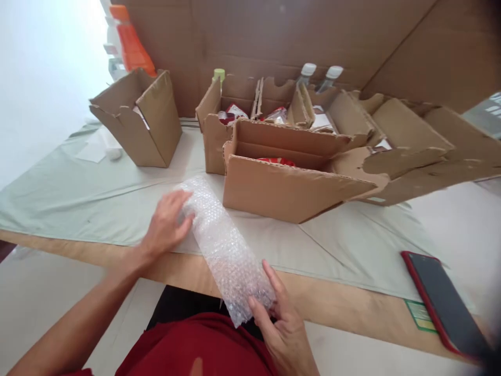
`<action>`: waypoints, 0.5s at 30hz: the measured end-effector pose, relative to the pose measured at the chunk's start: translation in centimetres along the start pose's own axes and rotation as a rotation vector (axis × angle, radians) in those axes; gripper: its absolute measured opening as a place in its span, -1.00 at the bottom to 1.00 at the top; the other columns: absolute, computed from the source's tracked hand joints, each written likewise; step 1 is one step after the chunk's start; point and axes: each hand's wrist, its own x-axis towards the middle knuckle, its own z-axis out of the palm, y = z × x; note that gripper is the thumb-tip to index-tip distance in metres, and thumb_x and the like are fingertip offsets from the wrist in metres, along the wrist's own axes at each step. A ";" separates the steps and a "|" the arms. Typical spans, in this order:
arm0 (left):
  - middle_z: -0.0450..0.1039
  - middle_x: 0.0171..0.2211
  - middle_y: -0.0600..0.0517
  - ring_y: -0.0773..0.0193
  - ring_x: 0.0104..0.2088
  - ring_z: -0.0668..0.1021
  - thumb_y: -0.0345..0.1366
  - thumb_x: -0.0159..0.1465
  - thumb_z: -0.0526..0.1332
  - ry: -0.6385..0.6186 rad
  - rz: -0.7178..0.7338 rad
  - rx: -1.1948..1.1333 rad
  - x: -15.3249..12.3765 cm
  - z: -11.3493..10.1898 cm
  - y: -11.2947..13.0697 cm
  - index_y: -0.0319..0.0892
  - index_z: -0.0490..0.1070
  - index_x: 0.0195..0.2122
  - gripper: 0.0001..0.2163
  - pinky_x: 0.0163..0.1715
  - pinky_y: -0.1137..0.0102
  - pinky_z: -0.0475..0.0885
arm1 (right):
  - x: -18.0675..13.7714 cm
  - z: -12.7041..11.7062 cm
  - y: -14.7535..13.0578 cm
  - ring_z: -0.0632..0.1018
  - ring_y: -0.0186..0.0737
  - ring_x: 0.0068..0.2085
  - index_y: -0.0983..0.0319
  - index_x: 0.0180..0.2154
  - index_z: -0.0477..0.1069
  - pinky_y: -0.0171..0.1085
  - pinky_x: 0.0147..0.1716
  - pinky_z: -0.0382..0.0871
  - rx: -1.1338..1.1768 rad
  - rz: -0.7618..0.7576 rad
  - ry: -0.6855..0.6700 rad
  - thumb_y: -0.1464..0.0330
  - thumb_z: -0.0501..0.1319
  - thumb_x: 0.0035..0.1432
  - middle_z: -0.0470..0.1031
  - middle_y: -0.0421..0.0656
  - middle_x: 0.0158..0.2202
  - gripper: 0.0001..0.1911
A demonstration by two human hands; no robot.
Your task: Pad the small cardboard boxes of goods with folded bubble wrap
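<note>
Table [332,305]: wooden front edge | pale green cloth [324,250] over top | cardboard boxes [282,190] | red-cased phone [446,303]

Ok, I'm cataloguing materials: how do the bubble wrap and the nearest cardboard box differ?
The bubble wrap is translucent and bumpy; the cardboard box is opaque brown.
The wrap is a flattish strip; the box is open-topped, with something red inside.
The wrap's near end is in the right hand; the box stands on the cloth, untouched.
Both look longer than wide.

It looks like a makeshift workshop, with cut-down cardboard boxes [282,190] lining a cloth-covered table [90,198].
</note>
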 end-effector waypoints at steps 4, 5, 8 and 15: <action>0.35 0.32 -0.15 -0.05 0.42 0.26 -0.50 0.21 0.13 -0.304 0.197 -0.245 -7.6 -0.6 4.5 -0.08 0.23 0.35 -0.36 0.36 -0.08 0.27 | 1.2 -0.4 -2.3 0.57 -0.22 -0.43 0.13 -0.11 0.63 -0.32 -0.49 0.53 0.153 0.074 -0.116 0.13 0.26 0.33 0.60 -0.15 -0.36 -0.72; 0.35 0.32 -0.16 -0.07 0.42 0.25 -0.50 0.22 0.16 -0.321 0.223 -0.268 -8.6 -0.5 5.5 -0.08 0.20 0.38 -0.34 0.36 -0.10 0.25 | 1.8 -0.3 -3.1 0.55 -0.24 -0.46 0.13 -0.15 0.63 -0.34 -0.50 0.52 0.202 0.070 -0.163 0.12 0.27 0.33 0.58 -0.17 -0.41 -0.73; 0.59 0.03 -0.14 -0.01 0.15 0.55 -0.44 0.32 0.18 -0.134 0.113 -0.333 -8.9 0.5 6.8 -0.10 0.31 0.29 -0.51 0.14 0.04 0.49 | 4.1 0.3 -5.4 0.62 -0.24 -0.38 0.06 0.12 0.51 -0.31 -0.39 0.58 0.341 -0.061 -0.287 0.13 0.23 0.37 0.63 -0.16 -0.29 -0.64; 0.40 -0.55 0.20 0.24 -0.53 0.51 -0.24 0.28 0.24 -0.064 -0.419 -0.160 -4.5 1.5 4.0 -0.24 0.24 0.34 -0.40 -0.44 0.37 0.43 | 8.6 1.5 -5.4 0.62 -0.06 0.08 0.06 0.27 0.37 -0.06 0.03 0.59 -0.195 -0.538 -0.190 0.37 0.19 0.38 0.60 -0.04 0.09 -0.54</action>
